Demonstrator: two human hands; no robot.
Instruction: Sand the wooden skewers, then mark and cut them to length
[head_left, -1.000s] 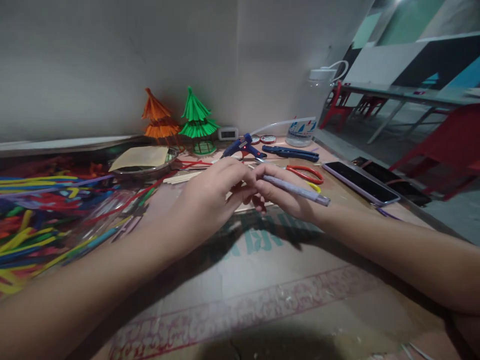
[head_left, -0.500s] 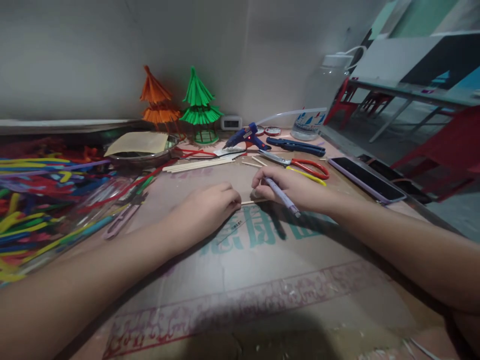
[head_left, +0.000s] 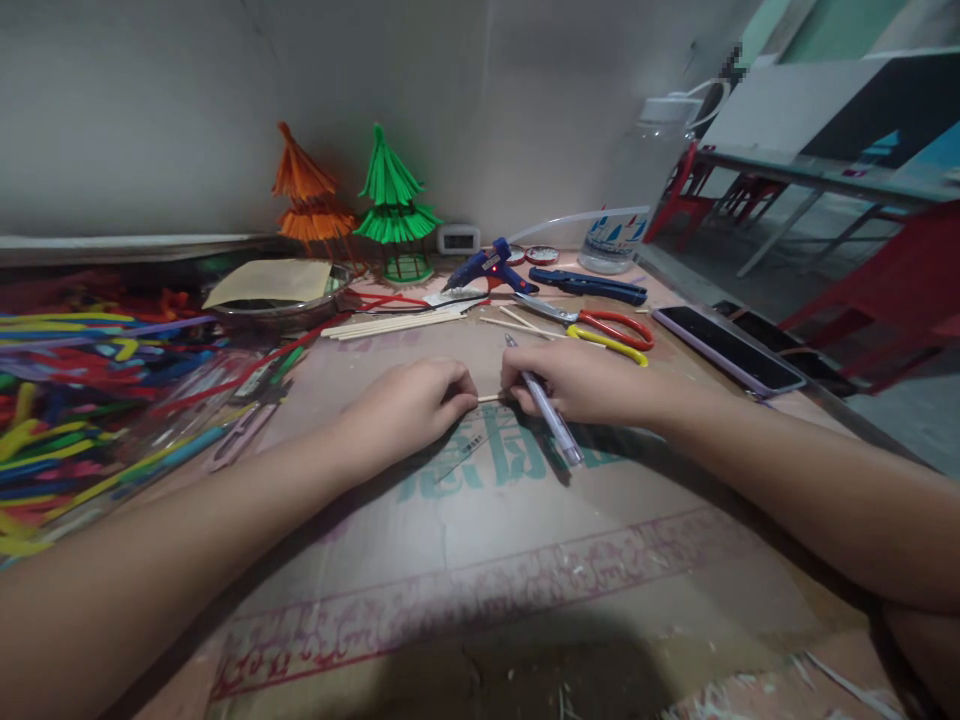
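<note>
A thin pale wooden stick (head_left: pixel 489 399) lies level between my two hands, low over the printed board (head_left: pixel 465 560). My left hand (head_left: pixel 424 395) is closed, thumb and fingers pinching its left part. My right hand (head_left: pixel 570 385) is closed too, its fingertips on the stick's right part. A light purple pen (head_left: pixel 553 415) is tucked through that same hand, tip up and away, back end toward me. The stick's ends are hidden by my fingers. A small clear label strip with a barcode (head_left: pixel 471 445) lies just below the stick.
Behind are loose wooden sticks (head_left: pixel 390 325), scissors (head_left: pixel 607 330), a blue glue gun (head_left: pixel 487 265), a dark blue cutter (head_left: pixel 589 285) and orange (head_left: pixel 307 195) and green (head_left: pixel 394 205) pipe-cleaner towers. Colourful pipe cleaners (head_left: pixel 75 400) fill the left; a phone (head_left: pixel 727 350) and bottle (head_left: pixel 615 240) stand right.
My right hand has closed its fingers down on the stick and turned, so the pen's tip now shows above the hand. My left hand keeps its pinch. The view has shifted slightly.
</note>
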